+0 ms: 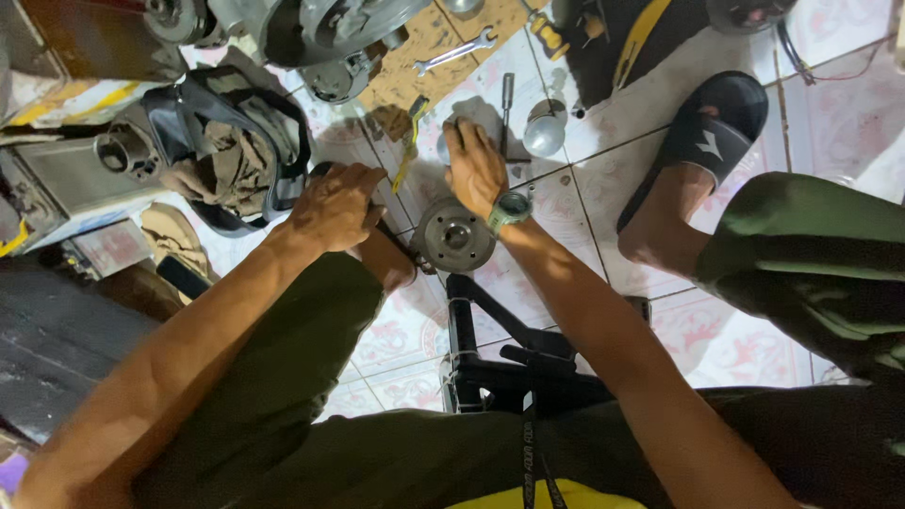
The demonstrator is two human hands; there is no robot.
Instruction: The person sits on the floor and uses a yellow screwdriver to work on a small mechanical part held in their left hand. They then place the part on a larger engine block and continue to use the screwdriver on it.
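My left hand (335, 203) is closed in a fist around a dark handle whose end shows just beyond the knuckles; the rest of the tool is hidden. My right hand (474, 165), with a wristwatch (509, 209) on it, lies flat, palm down, on a grey piece (483, 115) on the tiled floor. Just below both hands, a round grey metal hub (452, 236) rests on the floor. A yellow-handled tool (411, 141) lies between the hands.
An open-ended spanner (455, 52) lies on cardboard, with a screwdriver (547, 33) and a metal dome (545, 132) nearby. An open black bag of rags (226, 155) sits at the left, engine parts (311, 33) behind it. My sandalled foot (707, 141) is at the right, a black metal frame (490, 363) near my knees.
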